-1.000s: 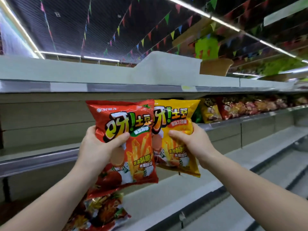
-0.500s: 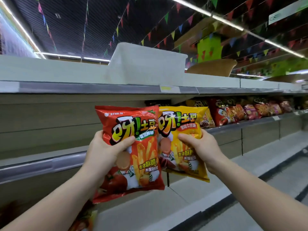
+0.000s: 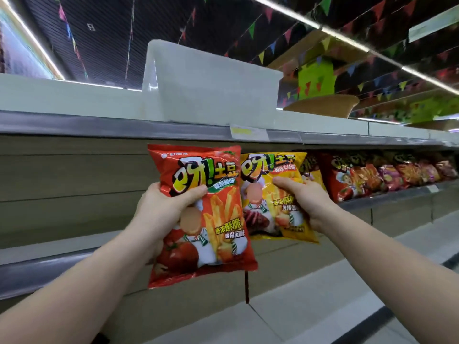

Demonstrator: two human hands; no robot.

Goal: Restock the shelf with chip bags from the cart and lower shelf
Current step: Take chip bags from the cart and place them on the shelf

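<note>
Head view, left hand [image 3: 161, 209] fingers gripping red bag [image 3: 206, 219], right hand [image 3: 303, 199] gripping half-hidden yellow bag [image 3: 280, 219]

The red chip bag [image 3: 201, 214] and the yellow chip bag [image 3: 278, 194] are shiny, crinkly plastic that catches the light. The shelf edge [image 3: 124, 129] looks like smooth grey metal with a dull shine. The white box [image 3: 211, 83] on top is see-through, cloudy plastic, and the basket [image 3: 323, 105] beside it looks woven and rough.
</note>
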